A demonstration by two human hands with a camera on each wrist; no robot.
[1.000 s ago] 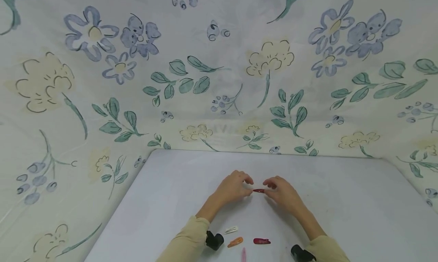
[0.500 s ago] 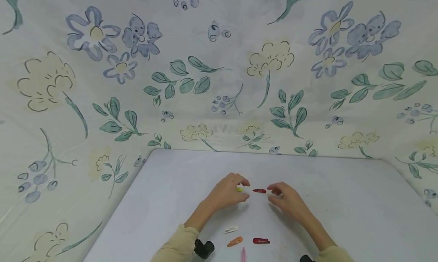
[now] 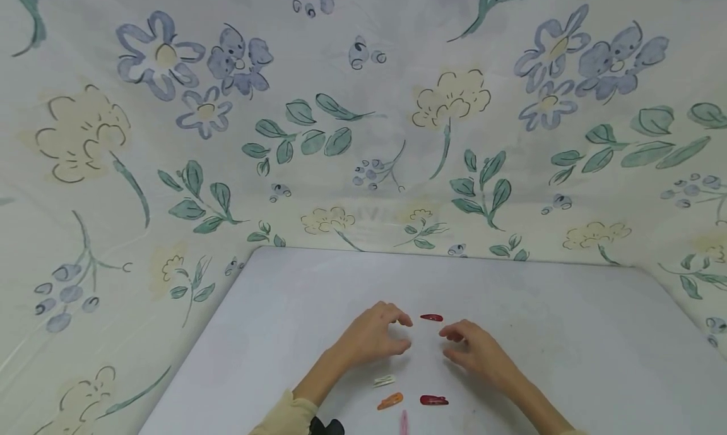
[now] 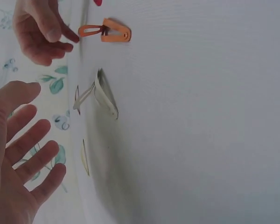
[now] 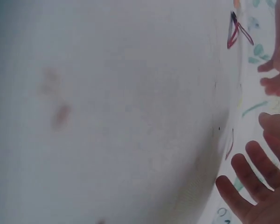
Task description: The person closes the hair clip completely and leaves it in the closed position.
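A red snap hair clip [image 3: 431, 317] lies on the table beyond both hands. My left hand [image 3: 372, 337] hovers to its left, nearer me, thumb and fingers apart with nothing between them. On the other side my right hand [image 3: 479, 353] is likewise loosely spread and holds nothing. Past the left fingers, the left wrist view shows a yellowish clip [image 4: 85, 157], which the hand hides in the head view. Closer to me lie a white clip [image 3: 384, 381], an orange clip [image 3: 390, 401], a dark red clip [image 3: 434, 400] and a pink clip [image 3: 404, 422].
The white table [image 3: 568, 334] runs back to a floral cloth wall [image 3: 386, 189], which also rises at both sides. In the left wrist view the white and orange clips stand with their arms unsnapped. A black wrist camera [image 3: 327, 427] shows at the left sleeve.
Both hands held the red clip a second ago; they have let go of it and drawn back toward me. The clip stays where it was. A yellow clip briefly showed behind the left fingers.
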